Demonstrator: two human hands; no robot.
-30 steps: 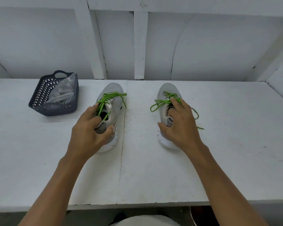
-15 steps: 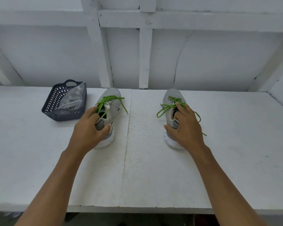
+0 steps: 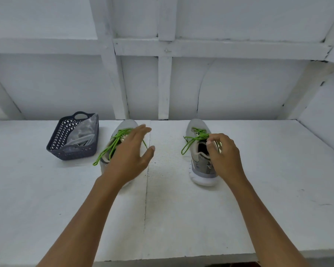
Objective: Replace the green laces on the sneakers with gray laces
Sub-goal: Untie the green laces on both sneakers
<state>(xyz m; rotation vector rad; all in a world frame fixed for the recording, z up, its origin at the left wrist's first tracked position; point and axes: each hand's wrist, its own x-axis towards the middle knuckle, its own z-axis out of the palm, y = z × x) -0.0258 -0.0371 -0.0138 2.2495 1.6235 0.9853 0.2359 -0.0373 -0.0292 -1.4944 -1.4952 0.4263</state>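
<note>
Head view:

- Surface (image 3: pixel 181 218): white, with a seam running 12 to 6 down the middle. A white framed wall (image 3: pixel 239 89) stands behind it at 12.
- Left sneaker (image 3: pixel 126 124): gray, at about 11 o'clock on the surface, toe to 12. The heel end is mostly hidden under the left hand.
- Left green lace (image 3: pixel 112 147): loose. One end trails off the shoe toward 8 and lies on the surface.
- Left hand (image 3: pixel 129 157): over the left sneaker's rear half, grip released. Fingers are straight and point to 1, thumb spread toward 3. Can't tell if the palm touches the shoe.
- Right sneaker (image 3: pixel 201 167): gray with a white sole, at about 1 o'clock, toe to 12, flat on the surface and well apart from the left one. The collar opening is visible.
- Right green lace (image 3: pixel 191 140): threaded in the eyelets, with a loop hanging off the shoe's 9 o'clock side.
- Right hand (image 3: pixel 225 157): at the shoe's 3 o'clock side. Fingers are curled and the grip pinches the right green lace at the top of the tongue.
- Basket (image 3: pixel 73 155): dark perforated plastic, at 10 o'clock, just beside the left sneaker. A clear plastic bag (image 3: pixel 85 132) lies inside; its contents aren't readable.
</note>
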